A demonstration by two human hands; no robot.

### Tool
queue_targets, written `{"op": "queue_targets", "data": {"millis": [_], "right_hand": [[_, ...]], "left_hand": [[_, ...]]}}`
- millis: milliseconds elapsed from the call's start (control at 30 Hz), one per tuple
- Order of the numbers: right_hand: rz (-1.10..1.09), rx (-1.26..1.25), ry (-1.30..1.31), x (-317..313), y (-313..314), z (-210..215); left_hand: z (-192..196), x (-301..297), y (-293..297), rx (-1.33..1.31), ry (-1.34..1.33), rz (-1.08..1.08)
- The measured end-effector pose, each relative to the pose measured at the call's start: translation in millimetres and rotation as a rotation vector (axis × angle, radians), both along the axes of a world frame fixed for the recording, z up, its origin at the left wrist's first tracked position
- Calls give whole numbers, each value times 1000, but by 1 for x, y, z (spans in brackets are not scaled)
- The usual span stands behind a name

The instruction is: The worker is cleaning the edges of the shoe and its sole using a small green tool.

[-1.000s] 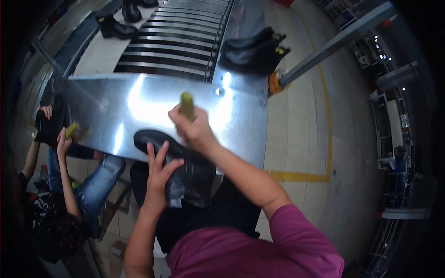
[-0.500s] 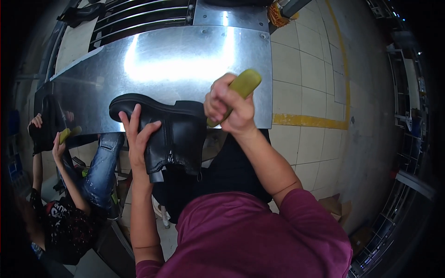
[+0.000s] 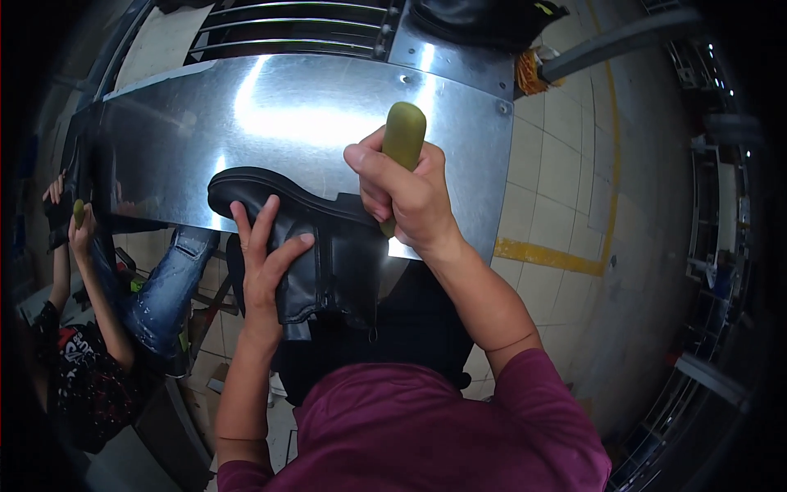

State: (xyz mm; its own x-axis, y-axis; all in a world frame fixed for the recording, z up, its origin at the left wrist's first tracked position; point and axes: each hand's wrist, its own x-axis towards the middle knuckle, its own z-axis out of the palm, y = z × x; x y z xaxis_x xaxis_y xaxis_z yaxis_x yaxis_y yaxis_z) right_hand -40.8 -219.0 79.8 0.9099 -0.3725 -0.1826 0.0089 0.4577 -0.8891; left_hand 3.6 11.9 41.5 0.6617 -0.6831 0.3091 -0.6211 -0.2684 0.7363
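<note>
A black ankle boot (image 3: pixel 348 266) with a side zip lies over the near edge of the metal table (image 3: pixel 316 148). Its toe is at the left, its sole faces away from me, and the shaft opening is toward my body. My left hand (image 3: pixel 264 266) grips it, thumb and fingers spread along the upper. In my right fist (image 3: pixel 410 197) is an olive-green oblong block (image 3: pixel 405 134), smooth-looking, its upper end sticking out above the fingers. The block's lower end comes out below the fist, by the boot's heel; I cannot tell whether they touch.
At the left, a co-worker in jeans (image 3: pixel 180 275) holds a dark boot and a similar green block (image 3: pixel 79 213). Metal rollers (image 3: pixel 295 29) run beyond the table. Another black boot (image 3: pixel 484 29) stands at the far right, near a grey post (image 3: pixel 615 45). Yellow floor tape (image 3: pixel 549 256) lies at the right.
My right fist has turned, and the block now points more upright. The whole view has shifted, bringing the far black boot into sight. My left hand keeps its grip on the boot.
</note>
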Motion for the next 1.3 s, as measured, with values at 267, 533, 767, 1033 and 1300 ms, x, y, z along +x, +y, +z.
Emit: {"op": "queue_targets", "data": {"millis": [267, 533, 767, 1033, 1300], "right_hand": [[59, -119, 28, 73, 42, -8], [50, -37, -88, 142, 80, 10], [143, -91, -112, 180, 100, 10], [-152, 12, -124, 140, 14, 10], [-443, 7, -99, -13, -69, 21]], "left_hand": [[-8, 1, 6, 9, 26, -44], [-14, 4, 17, -45, 72, -138], [2, 11, 12, -138, 140, -151], [28, 14, -20, 310, -64, -19], [14, 93, -42, 296, -148, -122]]}}
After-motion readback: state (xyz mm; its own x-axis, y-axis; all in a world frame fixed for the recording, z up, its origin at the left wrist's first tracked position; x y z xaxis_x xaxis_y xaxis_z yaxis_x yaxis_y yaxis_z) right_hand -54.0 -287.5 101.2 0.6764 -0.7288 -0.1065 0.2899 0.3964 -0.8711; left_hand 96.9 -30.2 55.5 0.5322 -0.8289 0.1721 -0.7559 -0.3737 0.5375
